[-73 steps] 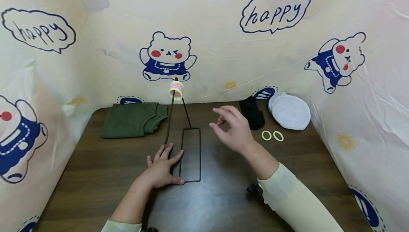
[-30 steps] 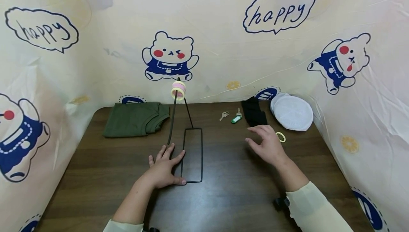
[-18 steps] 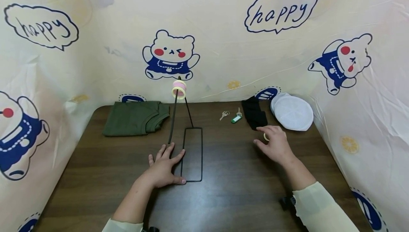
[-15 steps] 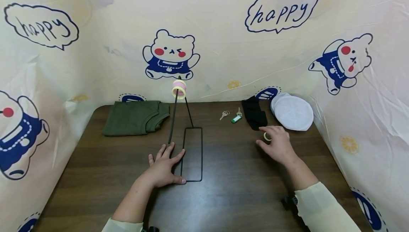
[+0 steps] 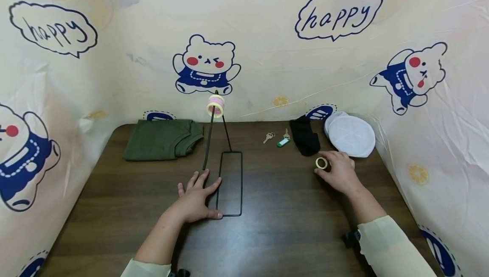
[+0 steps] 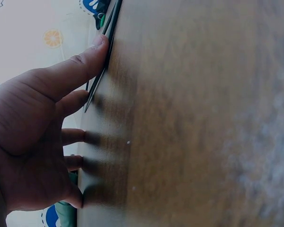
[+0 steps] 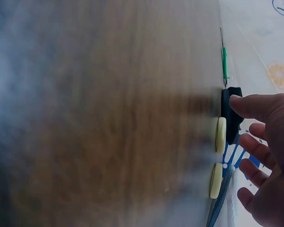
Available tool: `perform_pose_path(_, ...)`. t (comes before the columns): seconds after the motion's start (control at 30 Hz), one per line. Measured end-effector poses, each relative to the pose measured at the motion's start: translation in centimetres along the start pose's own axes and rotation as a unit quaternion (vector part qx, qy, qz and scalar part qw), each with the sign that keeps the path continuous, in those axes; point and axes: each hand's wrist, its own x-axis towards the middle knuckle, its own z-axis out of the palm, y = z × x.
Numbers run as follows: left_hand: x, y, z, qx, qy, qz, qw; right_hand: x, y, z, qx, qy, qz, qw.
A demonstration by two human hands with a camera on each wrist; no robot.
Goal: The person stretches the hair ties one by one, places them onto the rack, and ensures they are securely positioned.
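Note:
My left hand (image 5: 192, 202) lies spread beside a black wire stand (image 5: 241, 183). Its thumb rests on the near end of the base, and the other fingertips touch the table. Pink and yellow rings (image 5: 216, 100) hang on the stand's raised rod. Over at the right, my right hand (image 5: 340, 173) hovers, thumb and fingers apart, above a pale yellow ring (image 5: 316, 162). In the right wrist view, that yellow ring (image 7: 221, 135) and a second yellow ring (image 7: 216, 180) lie flat on the table, with nothing held; the head view hides the second one behind the hand.
Folded dark green cloth (image 5: 162, 141) lies at the back left. Toward the back right are a small key (image 5: 268, 137), a key with a green tag (image 5: 283, 141), black folded fabric (image 5: 304, 136) and a white cap (image 5: 351, 135). A printed curtain (image 5: 259, 56) surrounds the table.
My right hand has moved from near the stand to the right, over the yellow rings. This uncovered the keys. The left hand has stayed at the stand's base.

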Motion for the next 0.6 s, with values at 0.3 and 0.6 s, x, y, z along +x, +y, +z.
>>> perform_pose_path(0.3,0.0,0.0,0.1,0.001,0.004,0.002,1.0,1.0,1.1,-0.2,-0.004,-0.037,0.012,0.999)
perform_pose_path(0.6,-0.1,0.0,0.1,0.001,0.003,0.004,1.0,1.6,1.7,-0.4,-0.009,-0.069,0.021,0.997)
